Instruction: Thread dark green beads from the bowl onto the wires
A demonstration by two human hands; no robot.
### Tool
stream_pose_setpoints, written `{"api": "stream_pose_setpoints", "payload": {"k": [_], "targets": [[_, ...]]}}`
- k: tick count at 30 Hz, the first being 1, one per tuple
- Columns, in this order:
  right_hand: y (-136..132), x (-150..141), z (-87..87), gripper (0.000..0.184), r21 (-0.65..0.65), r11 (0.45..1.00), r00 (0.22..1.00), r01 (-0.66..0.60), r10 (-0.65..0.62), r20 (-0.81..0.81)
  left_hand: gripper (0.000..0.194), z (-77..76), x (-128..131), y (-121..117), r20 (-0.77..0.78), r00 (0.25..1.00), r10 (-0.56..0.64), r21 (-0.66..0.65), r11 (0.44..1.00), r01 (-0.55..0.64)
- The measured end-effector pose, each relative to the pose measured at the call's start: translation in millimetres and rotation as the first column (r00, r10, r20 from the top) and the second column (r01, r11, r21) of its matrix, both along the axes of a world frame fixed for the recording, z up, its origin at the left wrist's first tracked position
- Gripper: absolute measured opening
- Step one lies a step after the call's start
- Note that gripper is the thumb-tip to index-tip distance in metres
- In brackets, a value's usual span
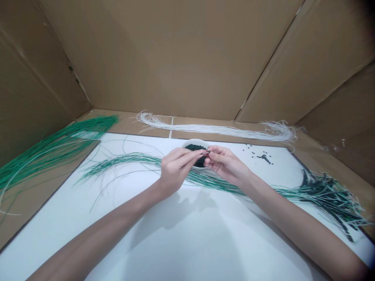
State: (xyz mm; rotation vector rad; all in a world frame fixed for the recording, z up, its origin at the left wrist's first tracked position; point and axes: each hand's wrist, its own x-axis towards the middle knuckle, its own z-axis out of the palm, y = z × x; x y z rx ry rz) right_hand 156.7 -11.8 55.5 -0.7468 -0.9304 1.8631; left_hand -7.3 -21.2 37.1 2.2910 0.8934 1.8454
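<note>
My left hand (175, 168) is closed in a pinch, its fingertips on the end of a thin pale strand (207, 152). Facing it, my right hand (225, 162) pinches a small dark bead (209, 152) at that strand's tip; whether the strand passes through the bead is too small to tell. Both hands meet over a white bowl (202, 141) full of dark green or black beads (193, 147). Beneath my wrists runs a long bundle of green and white strands (216, 182). Its right end carries many dark beaded pieces (325, 195).
Loose dark beads (264, 157) lie scattered right of the bowl on the white board (187, 242). A bundle of white strands (211, 129) stretches along the back. Another green bundle (58, 146) sits at the left on cardboard. Cardboard walls (175, 58) close in the sides and back.
</note>
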Motion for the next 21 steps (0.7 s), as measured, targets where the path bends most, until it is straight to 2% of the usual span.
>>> {"api": "stream_pose_setpoints", "payload": {"k": [4, 13, 21], "targets": [[-1, -1, -0.2, 0.012, 0.005, 1.000, 1.000, 0.017, -0.017, 0.010, 0.018, 0.5, 0, 0, -0.002, 1.000, 0.014, 0.016, 1.000, -0.014], [-7, -10, 0.2, 0.016, 0.008, 0.988, 0.988, 0.152, -0.152, 0.020, 0.020, -1.9, 1, -1, -0.016, 0.999, 0.041, 0.044, 0.998, -0.040], [-11, -14, -5.5, 0.015, -0.066, 0.988, 0.987, 0.142, -0.146, -0.064, 0.021, -1.4, 1, -3, 0.009, 1.000, 0.025, 0.013, 1.000, -0.025]]}}
